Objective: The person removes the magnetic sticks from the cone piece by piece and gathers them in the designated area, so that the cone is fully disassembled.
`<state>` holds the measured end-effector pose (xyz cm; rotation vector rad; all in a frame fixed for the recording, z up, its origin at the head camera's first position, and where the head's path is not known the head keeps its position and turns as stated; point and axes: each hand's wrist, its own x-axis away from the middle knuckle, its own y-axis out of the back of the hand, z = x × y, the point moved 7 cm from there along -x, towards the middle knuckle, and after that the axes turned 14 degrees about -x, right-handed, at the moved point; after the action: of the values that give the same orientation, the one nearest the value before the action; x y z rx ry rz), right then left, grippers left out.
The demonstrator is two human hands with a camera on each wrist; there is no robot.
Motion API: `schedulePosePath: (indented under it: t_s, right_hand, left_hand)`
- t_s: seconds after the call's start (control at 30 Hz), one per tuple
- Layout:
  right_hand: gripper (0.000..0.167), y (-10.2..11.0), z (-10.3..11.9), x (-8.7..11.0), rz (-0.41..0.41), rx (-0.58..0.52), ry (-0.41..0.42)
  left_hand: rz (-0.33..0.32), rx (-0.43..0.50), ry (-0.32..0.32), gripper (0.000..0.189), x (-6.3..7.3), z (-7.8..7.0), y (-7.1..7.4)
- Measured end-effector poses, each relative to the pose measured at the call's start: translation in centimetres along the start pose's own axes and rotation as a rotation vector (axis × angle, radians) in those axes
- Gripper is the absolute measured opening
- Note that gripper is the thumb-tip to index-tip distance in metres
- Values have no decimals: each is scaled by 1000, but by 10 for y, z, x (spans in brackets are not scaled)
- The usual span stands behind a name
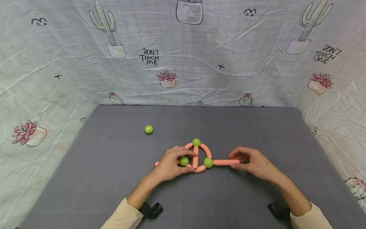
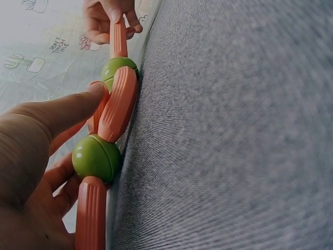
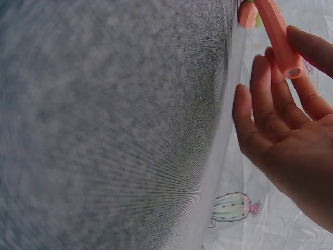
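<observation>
Orange magnetic sticks and green balls form a ring on the table. Two curved sticks (image 1: pixel 206 150) arch from the top ball (image 1: pixel 196 142) to the side balls, the left ball (image 1: pixel 184 161) and right ball (image 1: pixel 208 163). A straight stick (image 1: pixel 195 159) runs down inside the ring; my left hand (image 1: pixel 168 162) pinches it between thumb and fingers. Another straight stick (image 1: pixel 224 162) juts right from the right ball, its free end, with a small metal dot, pinched by my right hand (image 1: pixel 251 160). A stick (image 2: pixel 91 213) extends left under my left hand, mostly hidden in the head view.
A loose green ball (image 1: pixel 149 129) lies on the grey table (image 1: pixel 120 140), behind and left of the ring. A printed cloth (image 1: pixel 194 44) hangs round the back and sides. Black wrist straps (image 1: pixel 151 210) sit at both wrists.
</observation>
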<state>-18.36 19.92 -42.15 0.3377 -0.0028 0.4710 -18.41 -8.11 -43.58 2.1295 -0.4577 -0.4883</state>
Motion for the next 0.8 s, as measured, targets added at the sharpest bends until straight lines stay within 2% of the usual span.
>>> schedulePosePath:
  t_s: [0.43,0.8]
  right_hand:
    - [31,-1,-6,-4,28,47,-28]
    - [31,-3,-5,-7,61,52,-15]
  left_hand:
    - [-8,-7,-16,46,-1,1,0]
    - [8,-12,-13,45,-1,2,-1]
